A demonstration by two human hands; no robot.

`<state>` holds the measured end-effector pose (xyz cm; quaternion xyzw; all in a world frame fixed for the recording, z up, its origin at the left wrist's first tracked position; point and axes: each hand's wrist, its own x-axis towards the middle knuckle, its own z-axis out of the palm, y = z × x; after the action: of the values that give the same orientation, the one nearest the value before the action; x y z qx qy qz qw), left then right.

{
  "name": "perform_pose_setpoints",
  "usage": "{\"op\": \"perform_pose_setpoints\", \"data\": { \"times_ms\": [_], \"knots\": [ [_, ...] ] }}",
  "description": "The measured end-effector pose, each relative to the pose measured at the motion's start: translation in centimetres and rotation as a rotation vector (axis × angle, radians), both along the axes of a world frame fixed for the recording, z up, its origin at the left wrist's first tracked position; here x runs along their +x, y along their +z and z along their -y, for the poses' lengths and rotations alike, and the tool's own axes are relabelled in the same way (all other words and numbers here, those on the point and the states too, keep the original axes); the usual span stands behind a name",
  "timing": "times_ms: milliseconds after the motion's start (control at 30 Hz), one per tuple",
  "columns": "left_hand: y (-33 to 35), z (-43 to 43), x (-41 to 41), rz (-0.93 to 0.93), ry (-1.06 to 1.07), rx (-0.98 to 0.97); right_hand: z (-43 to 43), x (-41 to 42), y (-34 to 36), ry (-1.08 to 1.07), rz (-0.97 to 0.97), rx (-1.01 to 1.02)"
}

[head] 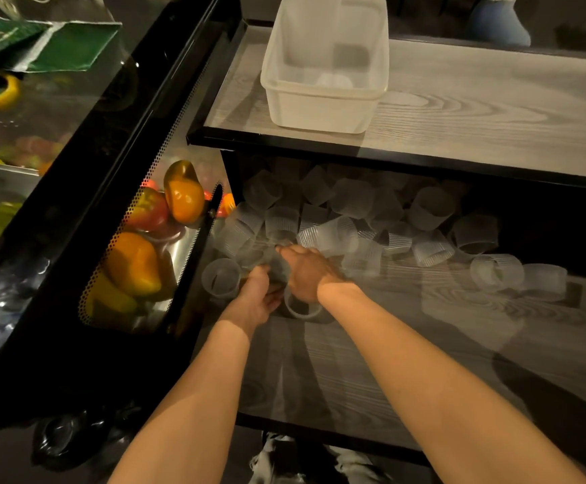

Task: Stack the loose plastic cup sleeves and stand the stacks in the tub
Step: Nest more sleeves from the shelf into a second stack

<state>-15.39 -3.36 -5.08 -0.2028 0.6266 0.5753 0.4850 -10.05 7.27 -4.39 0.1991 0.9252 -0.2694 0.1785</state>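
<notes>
Cup sleeves lie heaped on the lower shelf, spreading from centre toward 3 o'clock. The left hand curls its fingers round a clear sleeve. The right hand arches over it, and blur hides whether it grips. Stacking looks barely begun, with no stack visible in the tub at 12 o'clock. Next likely comes nesting another sleeve squarely onto the held one.

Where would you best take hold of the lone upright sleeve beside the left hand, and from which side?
Pinch the upright sleeve by its top rim, coming from above: it stands mouth-up at the edge of the pile, so a thumb probably fits inside with fingers outside the wall.
</notes>
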Motion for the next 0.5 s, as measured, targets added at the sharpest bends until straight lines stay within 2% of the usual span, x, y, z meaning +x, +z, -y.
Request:
{"op": "perform_pose_setpoints", "data": {
  "times_ms": [267,500],
  "knots": [
    [-0.6,0.6,-0.3,0.029,0.083,0.064,0.1,0.6,-1.3,-0.092,-0.043,0.007],
    [-0.9,0.8,0.1,-0.007,0.05,0.043,0.2,0.2,-0.8,-0.181,-0.079,0.034]
  ]
}}
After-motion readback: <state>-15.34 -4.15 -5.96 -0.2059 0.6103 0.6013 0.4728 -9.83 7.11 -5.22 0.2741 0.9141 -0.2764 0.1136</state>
